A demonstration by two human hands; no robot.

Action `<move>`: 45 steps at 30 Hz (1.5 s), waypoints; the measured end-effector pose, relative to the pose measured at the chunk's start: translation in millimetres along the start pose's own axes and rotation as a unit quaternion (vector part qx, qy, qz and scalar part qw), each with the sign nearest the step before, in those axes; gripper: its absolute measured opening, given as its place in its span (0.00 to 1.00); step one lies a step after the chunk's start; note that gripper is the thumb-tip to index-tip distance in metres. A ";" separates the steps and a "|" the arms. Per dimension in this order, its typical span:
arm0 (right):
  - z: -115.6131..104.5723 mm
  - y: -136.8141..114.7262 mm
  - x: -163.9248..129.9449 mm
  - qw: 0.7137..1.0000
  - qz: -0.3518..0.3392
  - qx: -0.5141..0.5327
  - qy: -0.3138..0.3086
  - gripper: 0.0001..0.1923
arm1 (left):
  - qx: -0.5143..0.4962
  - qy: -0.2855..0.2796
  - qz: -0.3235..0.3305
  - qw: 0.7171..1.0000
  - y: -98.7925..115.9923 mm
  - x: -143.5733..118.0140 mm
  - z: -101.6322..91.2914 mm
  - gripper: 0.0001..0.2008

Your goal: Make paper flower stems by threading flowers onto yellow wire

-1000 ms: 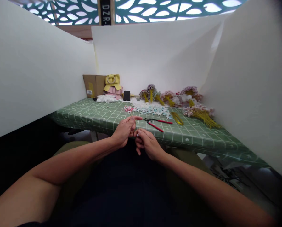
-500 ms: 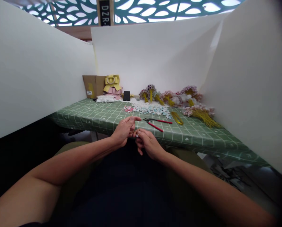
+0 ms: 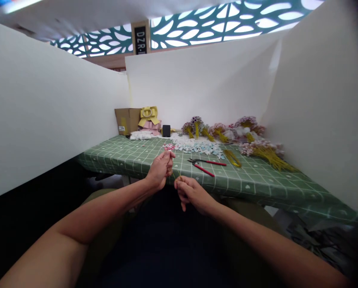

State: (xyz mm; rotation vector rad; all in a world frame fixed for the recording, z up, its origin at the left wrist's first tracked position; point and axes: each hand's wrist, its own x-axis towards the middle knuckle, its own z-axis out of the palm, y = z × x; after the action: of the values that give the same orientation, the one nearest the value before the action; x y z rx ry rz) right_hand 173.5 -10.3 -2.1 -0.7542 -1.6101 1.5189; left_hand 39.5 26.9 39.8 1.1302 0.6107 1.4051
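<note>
- The left hand hovers over the near edge of the table, which wears a green checked cloth; its fingers are pinched shut around something too small to make out.
- The right hand is curled closed just right of it and nearer, apart from it, pinching a thin yellow wire stem.
- Red-handled pliers lie on the cloth beyond the right hand.
- Loose small pale paper flowers lie farther back.
- Yellow-stemmed flower bunches lie far right.
</note>
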 end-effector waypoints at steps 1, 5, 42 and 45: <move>0.2 1.4 -0.1 1.000 -0.002 -0.012 0.004 0.09 | -0.005 0.005 0.007 1.000 2.9 2.8 -1.9 0.11; -0.5 10.3 0.3 0.997 0.002 -0.078 0.016 0.12 | -0.019 0.023 0.025 0.999 14.3 12.4 -9.0 0.11; -10.6 1.0 4.1 0.995 -0.081 0.048 0.041 0.13 | 0.195 -0.101 0.025 0.975 -15.5 -12.6 1.9 0.08; -11.5 2.6 3.8 0.995 -0.080 0.059 0.018 0.13 | 0.148 -0.101 -0.001 0.984 -14.4 -12.4 2.5 0.09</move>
State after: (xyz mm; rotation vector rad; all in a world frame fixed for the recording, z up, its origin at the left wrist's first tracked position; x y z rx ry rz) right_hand 181.0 -0.8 -4.3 -0.5699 -1.5032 1.4621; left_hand 46.4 17.3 24.7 1.4876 0.6896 1.2026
